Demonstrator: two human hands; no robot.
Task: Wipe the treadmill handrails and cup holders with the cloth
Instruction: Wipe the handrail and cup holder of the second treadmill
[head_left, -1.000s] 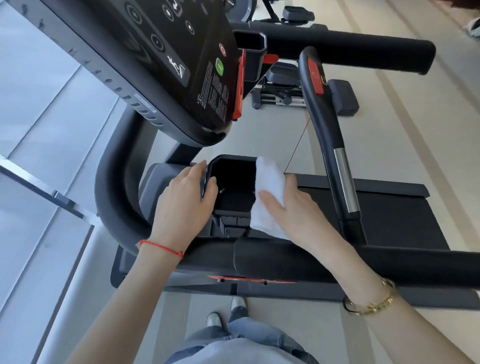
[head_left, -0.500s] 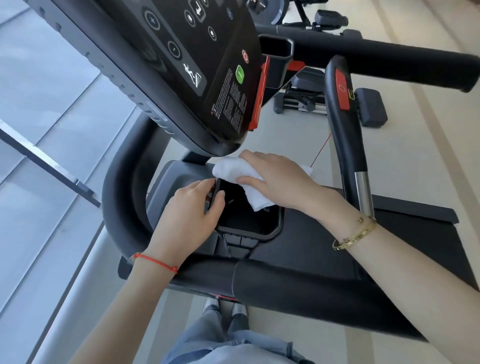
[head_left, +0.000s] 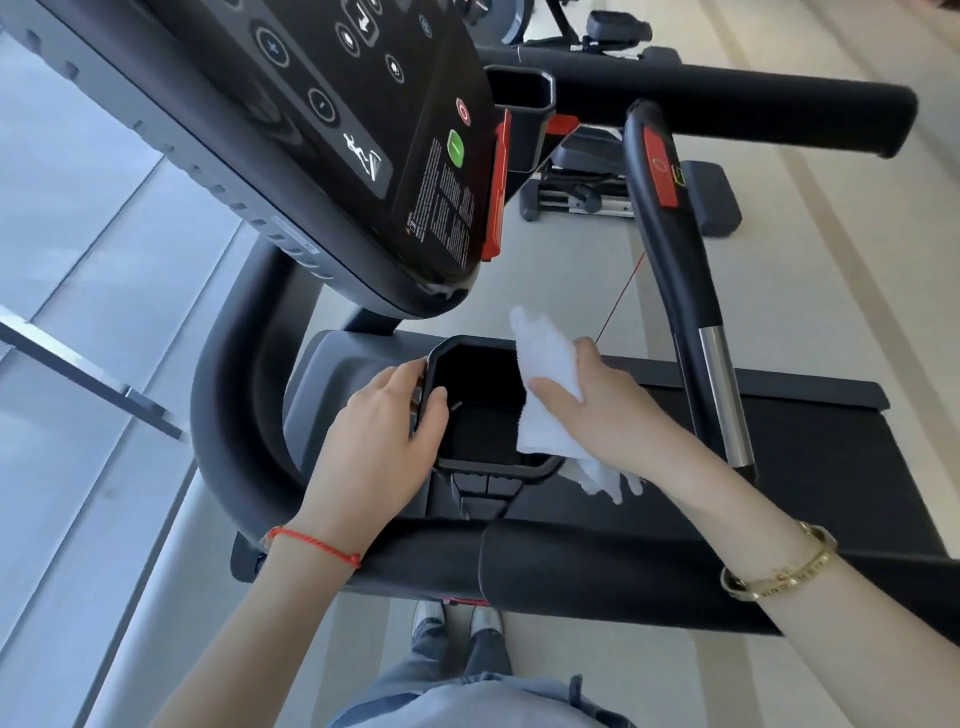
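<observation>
Cloth (head_left: 548, 384), white, lying over right rim of black cup holder (head_left: 483, 405), below console (head_left: 363, 130). Right hand (head_left: 608, 410) holding cloth, fingers curled around it, pressing it against rim. Left hand (head_left: 384, 421) gripping cup holder's left rim, thumb hooked over edge. Padded handrail (head_left: 571, 571) crossing beneath both forearms.

Pale beige floor (head_left: 810, 291) with darker stripes is running up the right side. Grey tiled floor (head_left: 78, 291) is lying at left, daylight washing over it. A dark metal bar (head_left: 88, 384) is crossing the left edge. Another exercise machine (head_left: 587, 192) is standing on the beige floor behind.
</observation>
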